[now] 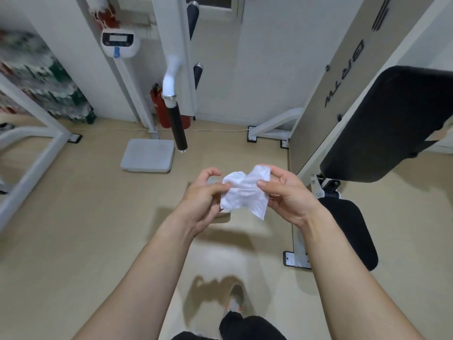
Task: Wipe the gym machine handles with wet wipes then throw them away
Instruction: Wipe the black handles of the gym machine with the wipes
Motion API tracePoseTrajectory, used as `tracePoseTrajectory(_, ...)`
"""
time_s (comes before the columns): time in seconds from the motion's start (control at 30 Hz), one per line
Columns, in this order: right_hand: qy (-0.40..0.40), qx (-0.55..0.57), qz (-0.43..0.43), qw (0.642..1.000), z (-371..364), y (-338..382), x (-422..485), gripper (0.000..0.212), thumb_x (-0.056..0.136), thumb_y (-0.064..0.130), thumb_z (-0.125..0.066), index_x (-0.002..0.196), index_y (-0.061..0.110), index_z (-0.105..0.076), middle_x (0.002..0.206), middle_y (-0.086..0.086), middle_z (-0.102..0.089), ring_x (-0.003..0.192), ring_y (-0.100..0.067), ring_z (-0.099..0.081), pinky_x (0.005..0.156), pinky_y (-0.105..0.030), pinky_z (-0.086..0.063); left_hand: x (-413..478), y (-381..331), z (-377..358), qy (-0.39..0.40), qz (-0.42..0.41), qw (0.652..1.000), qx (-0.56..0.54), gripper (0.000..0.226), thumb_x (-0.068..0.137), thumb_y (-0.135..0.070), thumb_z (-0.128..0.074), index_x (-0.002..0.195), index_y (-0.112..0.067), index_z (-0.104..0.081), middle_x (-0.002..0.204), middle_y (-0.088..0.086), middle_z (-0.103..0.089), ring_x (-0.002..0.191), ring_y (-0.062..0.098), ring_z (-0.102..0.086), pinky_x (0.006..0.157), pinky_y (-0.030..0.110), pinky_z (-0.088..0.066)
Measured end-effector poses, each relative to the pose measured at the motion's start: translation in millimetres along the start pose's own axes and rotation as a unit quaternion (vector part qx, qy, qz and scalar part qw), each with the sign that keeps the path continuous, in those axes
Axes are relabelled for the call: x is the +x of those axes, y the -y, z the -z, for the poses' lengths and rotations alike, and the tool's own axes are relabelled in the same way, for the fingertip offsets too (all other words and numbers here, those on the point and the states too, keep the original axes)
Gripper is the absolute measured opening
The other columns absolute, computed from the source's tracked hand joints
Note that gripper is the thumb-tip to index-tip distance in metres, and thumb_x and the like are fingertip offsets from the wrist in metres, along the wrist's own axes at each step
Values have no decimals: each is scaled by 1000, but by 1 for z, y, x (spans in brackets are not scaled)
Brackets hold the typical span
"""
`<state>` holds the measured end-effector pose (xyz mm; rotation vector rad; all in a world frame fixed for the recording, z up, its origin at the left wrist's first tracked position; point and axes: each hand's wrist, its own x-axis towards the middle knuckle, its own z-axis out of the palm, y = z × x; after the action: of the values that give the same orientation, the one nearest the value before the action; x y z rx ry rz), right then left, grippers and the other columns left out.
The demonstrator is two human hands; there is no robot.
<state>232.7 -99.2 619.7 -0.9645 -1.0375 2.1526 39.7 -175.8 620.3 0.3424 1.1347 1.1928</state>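
Both arms reach out twd the white gym machine point(169, 20), whose black handle point(178, 128) hangs ahead, touched by nothing. Now the left hand point(203, 192) & right hand point(286, 195) each pinch one side of the crumpled wet wipe point(242, 192), up in the air btw them. Guess: wiping's not begun or only partly done; no bin seen.

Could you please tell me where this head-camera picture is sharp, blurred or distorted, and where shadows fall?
Head view: the wet wipe, left hand and right hand are fairly sharp; the white bar above the black grip and the left-edge clutter are smeared; wide-angle distortion tilts the machine frame; soft arm shadows fall on the floor.
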Motion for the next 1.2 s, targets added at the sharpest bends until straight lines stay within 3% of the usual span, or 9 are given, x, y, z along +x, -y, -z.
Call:
tracePoseTrajectory(0.1, 39, 22, -6, 999, 0, 11, 11, 46, 80, -4, -71, 125, 1, -60, 93, -11, -73, 79, -18, -70, 78, -34, -58, 7, -5, -10, -46, -44, 998, 13, 32, 89, 12, -44, 79, -15, -57, 76, 12, -55, 73, 26, -49, 71, 36, -45)
tracePoseTrajectory(0.2, 66, 43, -22, 997, -7, 13, 24, 63, 65, 9, -89, 121, 0, -61, 109, -22, -66, 97, -32, -67, 86, -40, -57, 11, -12, -20, -107, -60, 992, -12, 27, 92, 12, -42, 85, -6, -61, 77, 13, -59, 73, 26, -55, 82, 43, -45)
tracePoseTrajectory(0.3, 62, 67, -27, 995, -14, 14, 36, 68, 59, 10, -93, 118, 6, -60, 105, -18, -65, 95, -30, -66, 82, -39, -57, 12, -22, -21, -100, -82, 991, -19, 6, 88, -2, -64, 85, -6, -62, 72, 5, -63, 72, 21, -57, 73, 34, -48)
tracePoseTrajectory(0.43, 36, 80, -6, 996, -33, 17, 46, 42, 77, 1, -70, 116, 10, -59, 90, -11, -67, 79, -23, -69, 70, -33, -57, 16, -34, -2, -123, -118, 970, 171, 22, 79, -5, -82, 93, -10, -65, 82, 5, -67, 70, 17, -63, 60, 21, -52)
tracePoseTrajectory(0.7, -14, 51, 35, 998, -93, 13, 79, 48, 78, 2, -70, 124, 13, -59, 91, -10, -66, 81, -26, -64, 71, -32, -56, 27, -70, 63, -161, -250, 895, 333, 14, 81, -12, -74, 76, -26, -74, 74, -20, -71, 73, 1, -64, 72, 21, -50)
tracePoseTrajectory(0.87, -43, 56, 48, 996, -134, -2, 104, 47, 75, 1, -78, 118, 15, -66, 91, -13, -62, 81, -28, -57, 74, -34, -56, 32, -97, 107, -194, -255, 907, 275, 19, 79, -9, -74, 76, -27, -75, 92, -4, -72, 84, 7, -68, 82, 25, -53)
tracePoseTrajectory(1.03, -114, 29, 64, 991, -160, -15, 116, 41, 83, -8, -69, 118, 12, -61, 86, -5, -72, 72, -19, -66, 70, -31, -56, 35, -123, 147, -145, -174, 962, 152, 6, 88, -13, -70, 83, -16, -72, 81, -5, -70, 73, 7, -60, 73, 22, -48)
tracePoseTrajectory(1.1, -138, 9, 70, 988, -167, -18, 120, 37, 89, -11, -61, 120, 9, -58, 78, 1, -70, 63, -11, -65, 68, -28, -57, 37, -134, 157, -114, -124, 984, 64, 10, 94, -14, -63, 85, -14, -69, 82, -1, -70, 77, 13, -62, 76, 27, -50)
tracePoseTrajectory(1.2, -171, 28, 81, 982, -170, -18, 127, 34, 88, -10, -61, 115, 12, -62, 83, -4, -68, 71, -16, -66, 69, -31, -59, 44, -149, 167, -61, -47, 989, -129, 17, 99, -7, -53, 87, -7, -64, 89, 10, -73, 84, 21, -72, 82, 33, -56)
